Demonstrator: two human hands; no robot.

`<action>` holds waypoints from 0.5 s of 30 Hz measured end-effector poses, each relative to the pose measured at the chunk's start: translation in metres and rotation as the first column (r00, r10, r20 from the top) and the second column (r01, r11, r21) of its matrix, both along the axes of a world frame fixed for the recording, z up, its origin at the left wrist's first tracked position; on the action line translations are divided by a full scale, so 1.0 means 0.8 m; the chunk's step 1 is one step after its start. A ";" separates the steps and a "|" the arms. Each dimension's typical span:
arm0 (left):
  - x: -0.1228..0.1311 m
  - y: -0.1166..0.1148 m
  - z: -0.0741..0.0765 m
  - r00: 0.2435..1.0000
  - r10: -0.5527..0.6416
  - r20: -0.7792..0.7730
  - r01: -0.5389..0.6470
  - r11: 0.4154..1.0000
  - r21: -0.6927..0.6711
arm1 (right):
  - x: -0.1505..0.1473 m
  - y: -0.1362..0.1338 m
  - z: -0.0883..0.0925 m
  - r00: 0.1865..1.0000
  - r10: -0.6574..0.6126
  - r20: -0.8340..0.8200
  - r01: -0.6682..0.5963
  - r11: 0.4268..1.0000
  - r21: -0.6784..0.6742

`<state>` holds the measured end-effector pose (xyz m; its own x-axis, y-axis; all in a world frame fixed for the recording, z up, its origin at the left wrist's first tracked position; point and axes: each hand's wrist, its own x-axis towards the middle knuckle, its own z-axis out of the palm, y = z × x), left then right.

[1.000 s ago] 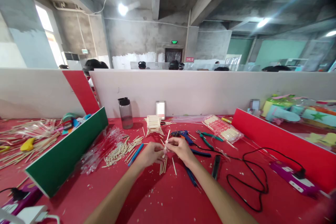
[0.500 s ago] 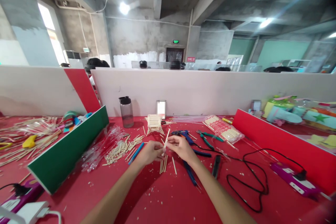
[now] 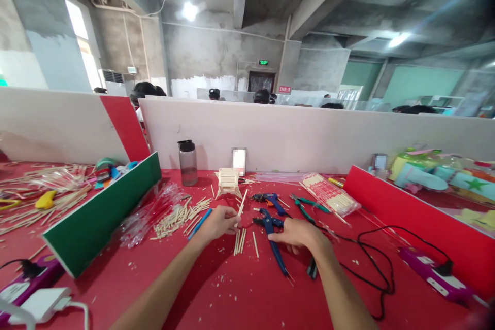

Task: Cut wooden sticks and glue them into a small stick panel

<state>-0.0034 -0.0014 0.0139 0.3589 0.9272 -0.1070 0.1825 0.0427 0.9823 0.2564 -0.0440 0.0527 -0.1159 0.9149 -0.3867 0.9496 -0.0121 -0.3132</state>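
My left hand (image 3: 223, 221) pinches a thin pale wooden stick (image 3: 243, 202), which points up and away from me. Over the blue-handled cutters (image 3: 275, 252) lies my right hand (image 3: 299, 233), its thumb on one handle and its palm covering the other; part of the grip is hidden. Several short sticks (image 3: 240, 242) lie in a row below my left hand, with a single stick (image 3: 256, 245) to their right. Behind the hands stands a small stick-built model (image 3: 228, 181). A blue glue gun (image 3: 273, 202) rests beyond the cutters.
A blue pen-like rod (image 3: 200, 223) and a stick pile (image 3: 180, 219) lie left, near a bottle (image 3: 188, 162). Green-handled pliers (image 3: 305, 209), a stick packet (image 3: 328, 193) and a black cable (image 3: 361, 247) lie right. Green (image 3: 104, 216) and red (image 3: 417, 221) dividers flank the table.
My right hand has left the stick and moved right and down onto the blue-handled cutters. My left hand still holds the stick. The view has shifted slightly.
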 end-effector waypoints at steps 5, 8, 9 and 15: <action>0.000 -0.001 0.001 1.000 0.002 -0.009 -0.002 1.000 0.001 | -0.019 -0.003 0.002 1.000 -0.009 -0.002 0.009 1.000 -0.030; -0.001 -0.001 0.002 1.000 0.002 -0.014 -0.002 1.000 -0.001 | -0.021 0.001 -0.001 0.999 -0.033 -0.027 0.032 0.998 -0.052; -0.001 -0.001 0.003 1.000 0.003 -0.016 -0.003 1.000 0.000 | -0.020 0.003 -0.003 0.998 -0.037 -0.041 0.034 0.998 -0.057; -0.002 -0.001 0.007 1.000 0.008 -0.019 -0.008 1.000 0.011 | -0.004 0.011 -0.011 0.998 -0.002 -0.066 0.004 0.999 0.039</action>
